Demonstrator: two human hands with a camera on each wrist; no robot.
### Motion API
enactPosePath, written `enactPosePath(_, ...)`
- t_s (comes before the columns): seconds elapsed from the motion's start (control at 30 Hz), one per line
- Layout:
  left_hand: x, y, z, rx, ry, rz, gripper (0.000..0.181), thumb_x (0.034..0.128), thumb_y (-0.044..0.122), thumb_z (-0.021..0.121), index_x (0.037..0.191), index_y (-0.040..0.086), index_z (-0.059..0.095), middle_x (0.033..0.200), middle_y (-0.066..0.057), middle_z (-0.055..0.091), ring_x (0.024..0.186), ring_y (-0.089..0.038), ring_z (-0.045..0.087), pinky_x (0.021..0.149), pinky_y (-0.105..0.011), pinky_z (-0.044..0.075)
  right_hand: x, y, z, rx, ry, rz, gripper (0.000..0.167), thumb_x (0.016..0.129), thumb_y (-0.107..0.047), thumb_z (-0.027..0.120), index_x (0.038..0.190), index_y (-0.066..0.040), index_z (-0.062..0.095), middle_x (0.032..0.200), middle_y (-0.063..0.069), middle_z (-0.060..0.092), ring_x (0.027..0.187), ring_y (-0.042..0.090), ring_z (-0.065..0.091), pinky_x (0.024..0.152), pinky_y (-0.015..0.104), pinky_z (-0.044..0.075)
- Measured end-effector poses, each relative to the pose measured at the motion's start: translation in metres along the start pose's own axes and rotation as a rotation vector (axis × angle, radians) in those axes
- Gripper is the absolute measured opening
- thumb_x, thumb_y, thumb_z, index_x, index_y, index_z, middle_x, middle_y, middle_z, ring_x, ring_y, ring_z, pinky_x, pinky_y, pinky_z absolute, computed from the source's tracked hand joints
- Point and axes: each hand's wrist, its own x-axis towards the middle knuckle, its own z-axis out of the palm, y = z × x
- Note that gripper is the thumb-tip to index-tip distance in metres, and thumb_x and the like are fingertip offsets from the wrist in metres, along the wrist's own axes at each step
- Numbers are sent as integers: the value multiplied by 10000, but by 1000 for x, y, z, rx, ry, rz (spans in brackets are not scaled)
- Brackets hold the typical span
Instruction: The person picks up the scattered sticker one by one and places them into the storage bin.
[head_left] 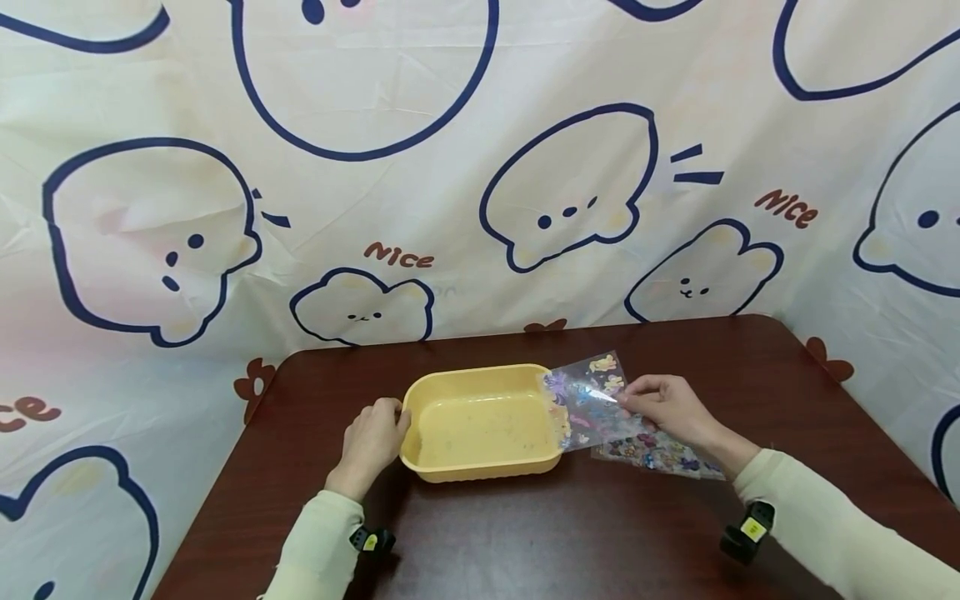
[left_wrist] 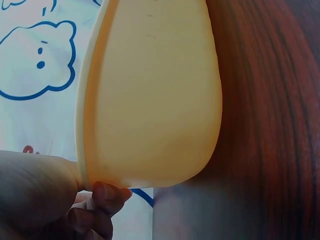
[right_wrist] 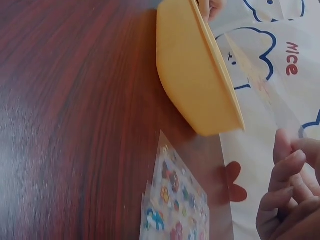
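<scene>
1. Two pale sleeves [head_left: 847,517] lie nearest in the head view, each with one black wrist device [head_left: 747,531]. Beyond them spreads one dark red-brown table [head_left: 480,533], backed by a cream cloth [head_left: 450,192] printed with navy cartoon outlines and two full "Nice" words. One yellow tray [head_left: 480,425] sits on the table; my left hand [head_left: 371,442] grips its left end. My right hand [head_left: 675,408] pinches one clear sticker sheet [head_left: 588,404], overlapping the tray's right end; below it lie loose sheets [head_left: 667,454].

2. From my left wrist, my thumb and fingers hold the tray's rim, wood grain to the right.

3. From my right wrist, thumb and finger pinch the sheet; at least two loose sheets overlap on the wood, their exact number unclear.
</scene>
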Motion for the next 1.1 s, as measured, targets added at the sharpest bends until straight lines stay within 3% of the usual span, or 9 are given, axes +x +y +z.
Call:
enactPosePath(0.27,1,0,0,-5,8,0,260,997,209,592,1096,9,724,910,-156,727,687,-233,621,604,-430,492,2,-3,15,43,-12,39,277,1002,-195,625,1077,71,606,809,80,754,495,70,457,452,254,384)
enactPosePath(0.47,0,0,0,-6,10,0,264,996,213,591,1102,11,725,926,-158,731,689,-238,625,615,-434,495,5,-4,26,57,-25,93,287,995,-265,646,1069,11,619,760,-5,742,471,54,440,423,213,337)
enactPosePath(0.77,-1,-1,0,-8,13,0,250,996,210,590,1080,19,727,902,-151,726,675,-238,620,602,-435,486,13,-11,45,101,-3,128,220,988,-175,645,1067,28,613,773,2,762,504,68,496,482,208,392)
enactPosePath(1.1,0,1,0,-7,10,1,268,998,211,593,1115,9,722,929,-159,732,677,-229,623,602,-425,492,22,-17,60,40,17,150,220,986,-214,650,1032,2,650,783,35,777,421,68,304,429,215,291)
